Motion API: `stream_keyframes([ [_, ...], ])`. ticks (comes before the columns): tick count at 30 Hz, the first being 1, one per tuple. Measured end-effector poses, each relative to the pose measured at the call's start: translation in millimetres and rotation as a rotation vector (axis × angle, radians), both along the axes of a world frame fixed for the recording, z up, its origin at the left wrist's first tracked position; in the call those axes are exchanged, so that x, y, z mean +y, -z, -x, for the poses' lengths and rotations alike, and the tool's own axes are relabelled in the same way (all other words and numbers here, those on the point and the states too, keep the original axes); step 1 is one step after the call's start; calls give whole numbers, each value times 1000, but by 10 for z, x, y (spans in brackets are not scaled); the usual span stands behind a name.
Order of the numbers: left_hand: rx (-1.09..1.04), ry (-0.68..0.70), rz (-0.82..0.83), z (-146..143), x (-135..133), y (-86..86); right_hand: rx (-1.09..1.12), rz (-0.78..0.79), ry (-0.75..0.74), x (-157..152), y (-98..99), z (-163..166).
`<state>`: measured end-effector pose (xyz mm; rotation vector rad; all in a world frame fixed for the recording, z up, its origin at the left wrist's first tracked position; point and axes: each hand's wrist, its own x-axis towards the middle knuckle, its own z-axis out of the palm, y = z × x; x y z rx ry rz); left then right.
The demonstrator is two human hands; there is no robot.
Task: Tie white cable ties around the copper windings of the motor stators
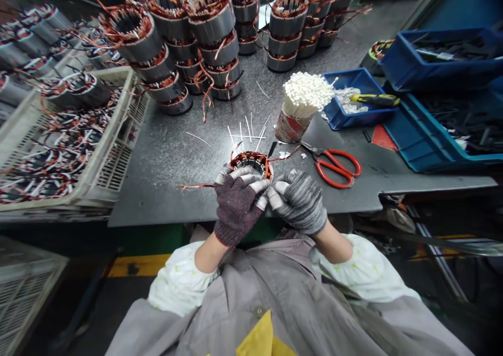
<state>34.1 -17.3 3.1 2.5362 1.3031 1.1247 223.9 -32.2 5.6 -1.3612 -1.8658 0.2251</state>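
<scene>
Stator (pixel 251 163) sits at the bench edge just beyond our fingertips — our left hand (pixel 236 204) and right hand (pixel 298 201) both curl closed on its near rim. Loose copper leads still stick out, and white sleeves (pixel 247 131) lie unused just past it — we judge the work barely begun.

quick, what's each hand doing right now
Left hand: closed, fingers curled over the near rim of the copper-wound stator.
Right hand: closed, fingertips pinching at the same stator's near edge; whatever is in the pinch cannot be told.

Bare tabletop (pixel 165 162) left of hands; scissors (pixel 336 166) right, stator stacks (pixel 188 47) behind, crate (pixel 118 131) far left
</scene>
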Motion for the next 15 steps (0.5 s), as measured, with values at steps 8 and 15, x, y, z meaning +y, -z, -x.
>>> stream_keyframes([
  [8,-1,-25,-44,-10,9,-14,515,294,-133,68,-118,-284],
  [15,38,-57,-19,99,-42,70,457,412,-263,127,-14,-78],
])
